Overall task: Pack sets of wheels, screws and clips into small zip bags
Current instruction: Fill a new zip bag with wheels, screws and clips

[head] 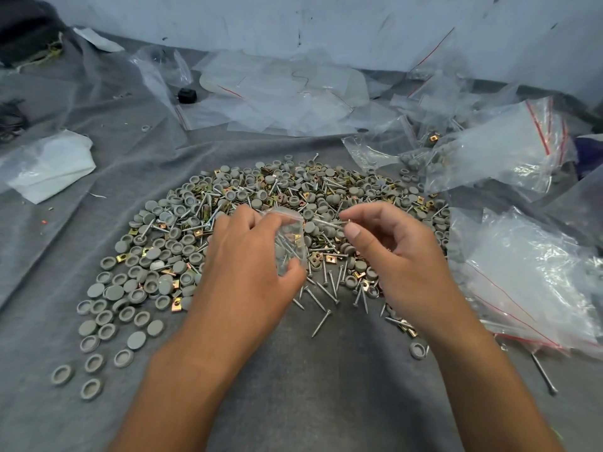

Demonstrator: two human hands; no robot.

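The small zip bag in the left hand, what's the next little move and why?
Probably bring the screw pinched in the right hand leftward and slip it into the small zip bag. The left hand holds that bag with its mouth toward the screw, and it already holds screws and brass clips.

Cloth (293, 386) under both hands: plain grey. Wheels (137, 340) left of the left hand (251, 256): matte grey. Clips (326, 257) between the hands: brass-gold, some coppery. Screws (321, 322) just below them: silver. Zip bag (290, 236) in the left hand: clear, grey and gold showing through. Bags (528, 278) right of the right hand (401, 252): clear with thin red seal stripes
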